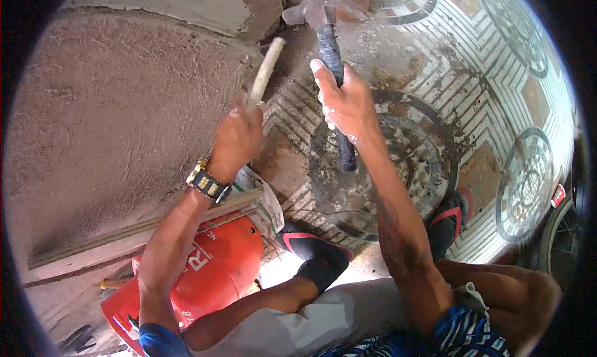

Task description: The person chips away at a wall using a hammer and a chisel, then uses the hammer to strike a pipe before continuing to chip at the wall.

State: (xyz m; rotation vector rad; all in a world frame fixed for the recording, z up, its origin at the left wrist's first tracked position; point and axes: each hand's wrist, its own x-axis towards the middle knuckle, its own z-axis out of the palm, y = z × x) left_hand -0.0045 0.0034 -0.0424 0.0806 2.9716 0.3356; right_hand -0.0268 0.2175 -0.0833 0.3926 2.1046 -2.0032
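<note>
The left hand grips a pale pipe pointing toward one o'clock, while the right hand clutches a hammer aimed at twelve.

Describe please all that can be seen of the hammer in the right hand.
The hammer has a grey metal head, somewhat blurred, at the top of the picture, near the base of the rough plastered wall. Its long handle is wrapped in dark, ridged tape or grip. The right hand clasps the handle around its middle, thumb stretched along it, so the lower end sticks out below the hand over the patterned tile floor. The head is close to the upper end of the pale rod held by the left hand.
</note>
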